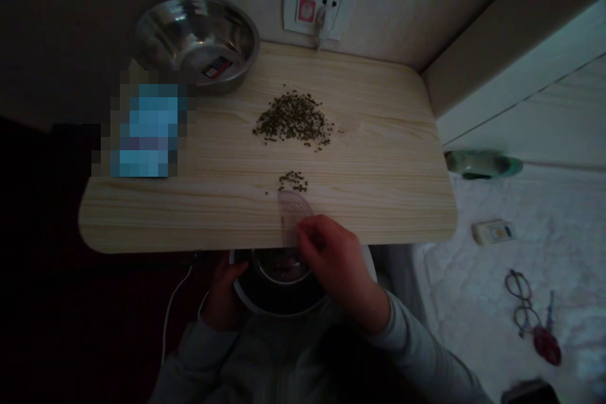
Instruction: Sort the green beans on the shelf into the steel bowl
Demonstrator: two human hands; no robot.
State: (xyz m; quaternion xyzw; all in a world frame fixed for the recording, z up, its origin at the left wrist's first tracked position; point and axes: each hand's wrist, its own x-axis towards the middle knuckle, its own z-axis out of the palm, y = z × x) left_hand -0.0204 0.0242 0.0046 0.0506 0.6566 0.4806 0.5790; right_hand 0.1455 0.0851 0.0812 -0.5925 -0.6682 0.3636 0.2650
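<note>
My right hand is closed on a clear plastic protractor, pinching it by its right side near the front edge of the wooden tabletop. Just beyond the protractor's far end lies a small cluster of dark greenish grains, and behind that a larger heap of the same grains. Below the table edge, my left hand grips the left rim of a dark round pot, its thumb over the edge. The pot's inside is too dim to make out.
A steel bowl stands at the back left, beside a phone-like bright blurred screen. A wall socket holds a plug. On the white bed at right lie a green bottle, a small box and glasses.
</note>
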